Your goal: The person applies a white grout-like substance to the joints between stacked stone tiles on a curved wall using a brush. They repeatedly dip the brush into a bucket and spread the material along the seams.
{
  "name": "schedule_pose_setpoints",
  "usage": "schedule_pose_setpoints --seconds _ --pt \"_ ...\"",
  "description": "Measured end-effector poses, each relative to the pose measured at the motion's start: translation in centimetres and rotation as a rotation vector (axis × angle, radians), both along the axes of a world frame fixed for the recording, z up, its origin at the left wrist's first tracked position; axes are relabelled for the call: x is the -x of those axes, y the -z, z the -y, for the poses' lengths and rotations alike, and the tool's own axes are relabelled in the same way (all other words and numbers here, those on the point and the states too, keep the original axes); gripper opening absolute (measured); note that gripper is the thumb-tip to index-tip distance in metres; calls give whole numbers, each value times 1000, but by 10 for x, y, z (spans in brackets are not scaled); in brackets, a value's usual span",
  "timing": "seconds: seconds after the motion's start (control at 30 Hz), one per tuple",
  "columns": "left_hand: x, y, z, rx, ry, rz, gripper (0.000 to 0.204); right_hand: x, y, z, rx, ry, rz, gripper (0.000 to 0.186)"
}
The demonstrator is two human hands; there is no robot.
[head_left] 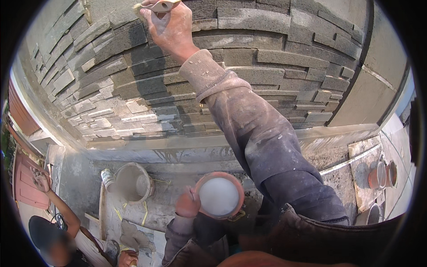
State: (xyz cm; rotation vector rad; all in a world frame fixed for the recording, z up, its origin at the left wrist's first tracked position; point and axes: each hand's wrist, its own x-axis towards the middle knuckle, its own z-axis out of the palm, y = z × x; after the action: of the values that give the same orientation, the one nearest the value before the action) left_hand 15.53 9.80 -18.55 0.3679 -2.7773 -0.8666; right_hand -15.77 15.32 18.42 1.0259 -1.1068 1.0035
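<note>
My right hand [171, 30] is raised to the top of the wall, its fingers closed round a paintbrush [163, 6] with pale bristles pointing left. Behind it stands a wall of grey stacked stone strips [253, 20], darker in some patches and lighter in others. Low down, my left hand [188, 204] grips the rim of an orange-red bucket [240, 190], its fingers partly blurred. White liquid [219, 197] fills much of this bucket. Both my sleeves are spattered with pale dust.
A large mortar-stained bucket [149, 189] and a small white can [107, 177] stand to the left. Another person [71, 236] works at lower left beside grey mortar [135, 236]. More buckets [378, 175] and a board [359, 153] lie to the right.
</note>
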Motion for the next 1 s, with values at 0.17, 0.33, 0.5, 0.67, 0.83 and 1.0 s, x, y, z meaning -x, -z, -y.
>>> schedule_pose_setpoints --seconds 0.17,0.33,0.5,0.67,0.83,1.0 --pt "21 0 -5 -143 61 -90 15 14 -13 -127 311 -55 156 15" --pt "17 -63 5 -877 151 -263 21 -54 42 -258 601 162 184 17" --pt "19 -204 -58 -1265 627 -1083 39 -113 160 -232 -180 76 437 10" --pt "-1 -257 -103 -1406 993 -1377 43 -132 239 -224 -774 -37 567 9" --pt "-6 -257 -132 -1532 1190 -1297 46 -127 273 -223 -865 -146 701 15" --pt "22 -248 -165 -1564 1180 -1120 50 -115 300 -226 -973 -137 845 23"
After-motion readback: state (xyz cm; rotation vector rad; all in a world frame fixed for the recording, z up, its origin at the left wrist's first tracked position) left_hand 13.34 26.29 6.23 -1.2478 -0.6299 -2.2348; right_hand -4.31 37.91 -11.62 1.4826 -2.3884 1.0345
